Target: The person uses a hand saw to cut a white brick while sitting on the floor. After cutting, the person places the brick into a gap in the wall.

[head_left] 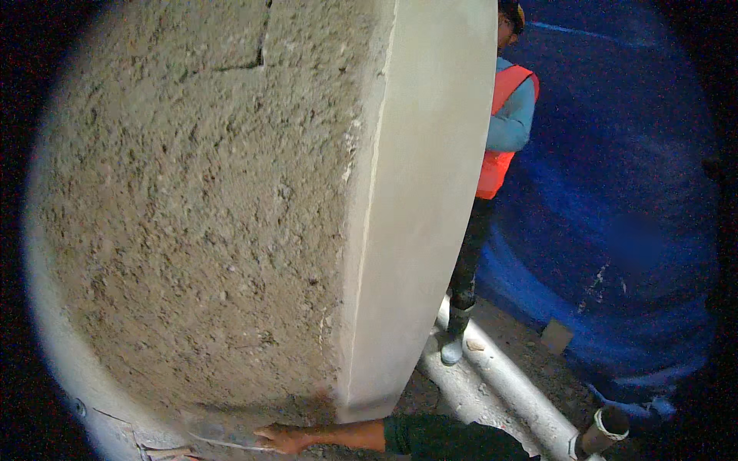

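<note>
My right hand (280,439) reaches in from the lower right, its arm in a dark sleeve. The fingers are closed on a flat trowel (219,439), whose pale edge runs left from the hand, low against the wall. Rough, brown-grey plaster (207,230) covers the wall face before me, with a notch-shaped groove near the top. Along its right side stands a smooth, pale finished strip (423,192). At the bottom edge, left of the trowel, a small part of my left hand (173,453) shows; its fingers are too cut off to read.
Past the wall's right edge stands a person (507,131) in an orange vest and boots, partly hidden. Blue sheeting (615,192) hangs behind. A pale pipe-like length (515,384) runs along the ground toward an upright open pipe (605,430). A small block (556,336) lies by the sheeting.
</note>
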Tool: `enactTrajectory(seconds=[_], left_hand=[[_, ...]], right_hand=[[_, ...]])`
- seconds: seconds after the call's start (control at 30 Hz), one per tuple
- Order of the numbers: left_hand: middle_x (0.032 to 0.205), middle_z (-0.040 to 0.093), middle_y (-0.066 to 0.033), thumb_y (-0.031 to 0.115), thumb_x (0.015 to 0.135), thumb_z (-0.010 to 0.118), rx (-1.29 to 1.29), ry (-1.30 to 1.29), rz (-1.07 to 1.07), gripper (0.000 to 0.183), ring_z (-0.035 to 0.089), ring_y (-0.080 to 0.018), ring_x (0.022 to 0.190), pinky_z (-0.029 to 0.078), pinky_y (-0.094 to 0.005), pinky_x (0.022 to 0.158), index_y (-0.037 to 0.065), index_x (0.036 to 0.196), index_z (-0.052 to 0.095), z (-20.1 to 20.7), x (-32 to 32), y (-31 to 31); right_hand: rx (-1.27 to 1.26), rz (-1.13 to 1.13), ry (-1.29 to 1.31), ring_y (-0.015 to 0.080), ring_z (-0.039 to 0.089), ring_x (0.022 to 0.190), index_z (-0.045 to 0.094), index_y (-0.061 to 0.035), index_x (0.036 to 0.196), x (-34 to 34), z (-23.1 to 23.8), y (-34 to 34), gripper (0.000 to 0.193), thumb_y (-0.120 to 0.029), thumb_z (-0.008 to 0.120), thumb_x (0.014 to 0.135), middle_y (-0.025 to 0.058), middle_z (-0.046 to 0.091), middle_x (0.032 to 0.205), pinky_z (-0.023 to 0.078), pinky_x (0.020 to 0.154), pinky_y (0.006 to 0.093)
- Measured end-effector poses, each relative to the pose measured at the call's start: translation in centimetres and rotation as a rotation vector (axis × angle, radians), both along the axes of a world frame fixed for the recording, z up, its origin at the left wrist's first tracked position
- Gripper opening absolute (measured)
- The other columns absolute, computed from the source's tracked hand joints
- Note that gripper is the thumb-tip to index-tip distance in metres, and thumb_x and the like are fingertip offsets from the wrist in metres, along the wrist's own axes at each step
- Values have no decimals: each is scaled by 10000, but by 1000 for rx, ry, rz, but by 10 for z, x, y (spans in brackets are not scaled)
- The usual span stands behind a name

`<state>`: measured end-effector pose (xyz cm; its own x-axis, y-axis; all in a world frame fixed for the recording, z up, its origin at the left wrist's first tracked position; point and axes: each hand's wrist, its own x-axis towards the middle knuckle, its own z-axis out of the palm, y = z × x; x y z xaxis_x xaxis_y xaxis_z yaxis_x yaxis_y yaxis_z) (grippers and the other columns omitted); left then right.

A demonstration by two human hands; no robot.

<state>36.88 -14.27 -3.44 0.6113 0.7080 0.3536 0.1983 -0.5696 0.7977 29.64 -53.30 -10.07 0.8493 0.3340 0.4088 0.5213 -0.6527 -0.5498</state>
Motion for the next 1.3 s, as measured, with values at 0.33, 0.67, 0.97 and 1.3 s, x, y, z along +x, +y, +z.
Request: enactTrajectory(seconds=[0.33,0.67,0.97,1.3], left_hand=[[1085,668,-192,348,732,841,4,35,224,621,638,-304,987,490,-418,905,-30,1163,601,-49,-55,107],[1005,667,-150,239,690,859,-91,53,455,578,628,-264,898,501,-392,846,-8,1140,593,-110,-234,190],[1054,614,-120,83,680,763,-119,-206,274,478,598,-254,1004,456,-377,938,1,1113,578,-23,-269,109],[1308,559,-185,194,627,847,337,-368,126,794,520,-322,1272,388,-457,1102,-21,1308,499,83,-276,99]], right_hand=[[482,216,1067,87,449,494,446,-75,1346,-42,117,45,530,-404,603,962,-16,493,657,381,423,264],[591,93,1046,125,498,405,487,-64,1031,-116,155,56,298,-329,611,973,11,495,568,378,341,284],[524,5,1208,127,488,388,474,-62,1001,-121,163,103,303,-335,602,980,14,500,569,382,340,283],[349,130,1114,129,532,418,458,-23,975,-126,166,126,384,-388,580,989,24,520,552,414,372,280]])
